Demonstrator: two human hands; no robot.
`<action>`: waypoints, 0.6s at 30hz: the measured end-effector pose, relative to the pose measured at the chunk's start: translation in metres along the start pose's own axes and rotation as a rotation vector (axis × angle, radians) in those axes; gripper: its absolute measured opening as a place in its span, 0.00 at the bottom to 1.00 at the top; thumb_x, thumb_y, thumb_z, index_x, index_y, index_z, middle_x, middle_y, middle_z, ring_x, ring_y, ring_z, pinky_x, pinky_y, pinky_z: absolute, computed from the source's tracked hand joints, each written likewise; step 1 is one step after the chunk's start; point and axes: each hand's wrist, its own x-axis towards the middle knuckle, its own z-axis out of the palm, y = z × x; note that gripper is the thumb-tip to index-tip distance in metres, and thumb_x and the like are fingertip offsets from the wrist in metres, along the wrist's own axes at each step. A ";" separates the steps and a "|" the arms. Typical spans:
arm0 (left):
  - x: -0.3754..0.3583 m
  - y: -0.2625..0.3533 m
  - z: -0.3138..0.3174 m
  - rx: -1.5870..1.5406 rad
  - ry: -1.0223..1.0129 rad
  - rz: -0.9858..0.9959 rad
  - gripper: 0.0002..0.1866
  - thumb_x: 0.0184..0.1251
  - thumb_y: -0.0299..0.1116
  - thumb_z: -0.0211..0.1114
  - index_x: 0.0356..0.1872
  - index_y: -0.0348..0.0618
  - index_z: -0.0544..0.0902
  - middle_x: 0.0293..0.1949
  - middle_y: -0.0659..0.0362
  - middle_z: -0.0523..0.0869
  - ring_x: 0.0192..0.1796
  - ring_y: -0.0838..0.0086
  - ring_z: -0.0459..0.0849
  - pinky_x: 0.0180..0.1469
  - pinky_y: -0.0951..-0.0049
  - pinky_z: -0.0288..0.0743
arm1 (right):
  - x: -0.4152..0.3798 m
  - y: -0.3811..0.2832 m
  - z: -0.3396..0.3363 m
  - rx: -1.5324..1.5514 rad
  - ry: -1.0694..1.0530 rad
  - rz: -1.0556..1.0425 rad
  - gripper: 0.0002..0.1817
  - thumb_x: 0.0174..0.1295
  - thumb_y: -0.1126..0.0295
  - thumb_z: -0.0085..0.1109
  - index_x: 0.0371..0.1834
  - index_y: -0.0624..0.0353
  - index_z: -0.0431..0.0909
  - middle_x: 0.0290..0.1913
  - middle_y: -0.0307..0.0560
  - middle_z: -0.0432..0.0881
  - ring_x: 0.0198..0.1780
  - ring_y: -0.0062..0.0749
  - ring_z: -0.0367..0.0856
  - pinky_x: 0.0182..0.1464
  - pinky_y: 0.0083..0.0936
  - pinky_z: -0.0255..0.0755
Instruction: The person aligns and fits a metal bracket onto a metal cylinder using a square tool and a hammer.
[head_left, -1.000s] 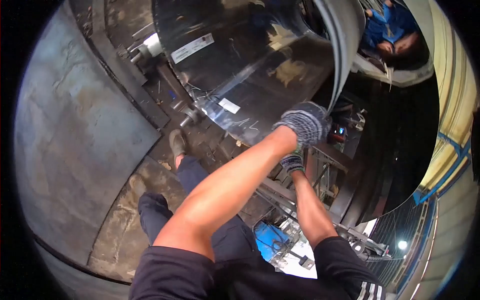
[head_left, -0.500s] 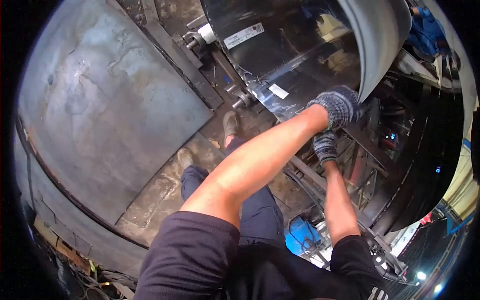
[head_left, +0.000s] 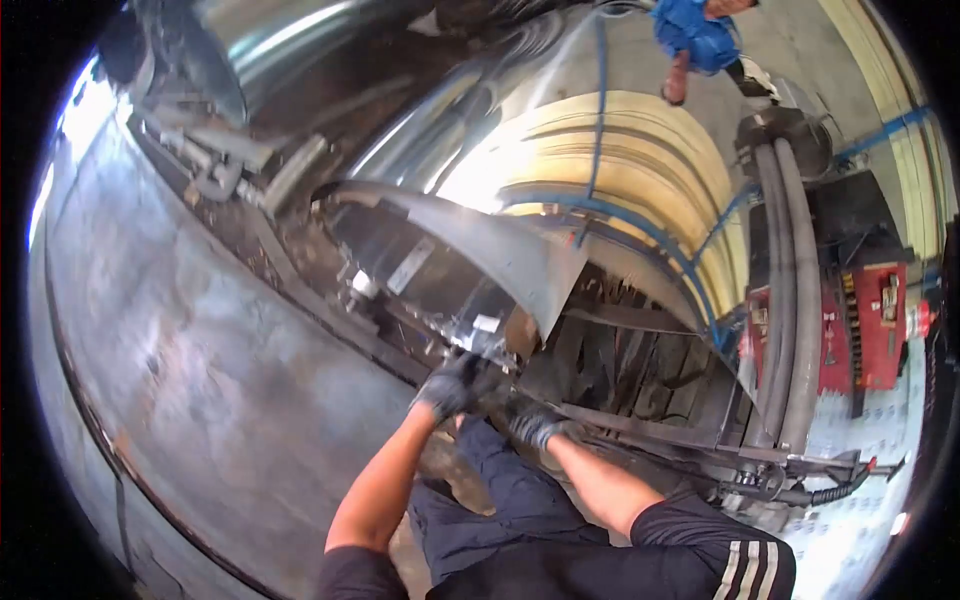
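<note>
My left hand, in a grey knit glove, is in front of my legs, right at the lower edge of a curved dark metal sheet. Its fingers are smeared and partly lost against the dark metal. My right hand, gloved alike, is a little to the right and lower, close over the frame bars; its fingers are blurred too. Two white labels stick to the sheet, a long label and a small label. The sheet's pale curved flank rises to a pointed corner beside them.
A large flat metal plate fills the left side. Yellow curved sheets bound with blue straps stand behind. Thick pipes run down the right near a red panel. A person in blue is at the top right.
My view has swung up and to the right, bringing in the yellow sheets and pipes. My left hand has left the sheet's right corner for its lower edge; my hands are now side by side.
</note>
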 end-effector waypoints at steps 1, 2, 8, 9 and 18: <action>-0.039 -0.007 -0.011 0.005 -0.060 -0.091 0.30 0.71 0.41 0.64 0.71 0.43 0.71 0.61 0.41 0.82 0.63 0.50 0.82 0.65 0.57 0.75 | -0.019 -0.017 0.002 0.052 -0.086 -0.032 0.20 0.70 0.58 0.50 0.40 0.60 0.87 0.39 0.56 0.89 0.40 0.52 0.87 0.43 0.45 0.79; -0.085 -0.048 -0.010 0.048 -0.010 -0.156 0.30 0.71 0.48 0.63 0.69 0.44 0.74 0.59 0.42 0.84 0.62 0.47 0.82 0.65 0.56 0.74 | -0.034 -0.040 -0.035 0.527 0.008 0.304 0.19 0.71 0.58 0.49 0.42 0.57 0.88 0.43 0.62 0.88 0.43 0.56 0.87 0.48 0.48 0.78; -0.423 -0.245 -0.012 1.247 -0.865 -0.440 0.19 0.73 0.41 0.55 0.56 0.53 0.88 0.59 0.61 0.88 0.62 0.64 0.85 0.63 0.46 0.74 | -0.121 -0.039 -0.051 0.622 -0.327 0.299 0.31 0.70 0.42 0.45 0.49 0.60 0.85 0.51 0.65 0.85 0.57 0.60 0.81 0.59 0.48 0.74; -0.471 -0.249 -0.016 1.318 -0.863 -0.155 0.16 0.74 0.46 0.57 0.41 0.55 0.91 0.46 0.60 0.91 0.54 0.63 0.87 0.51 0.60 0.82 | -0.130 -0.034 -0.021 0.637 -0.190 0.385 0.29 0.70 0.45 0.46 0.47 0.61 0.85 0.51 0.64 0.85 0.55 0.61 0.82 0.58 0.49 0.74; -0.485 -0.183 0.028 -0.198 0.309 -0.944 0.24 0.75 0.53 0.57 0.44 0.41 0.88 0.34 0.53 0.90 0.41 0.58 0.89 0.43 0.56 0.82 | -0.257 -0.176 0.132 0.306 0.219 0.272 0.26 0.77 0.52 0.39 0.47 0.58 0.85 0.46 0.56 0.88 0.48 0.48 0.86 0.52 0.45 0.77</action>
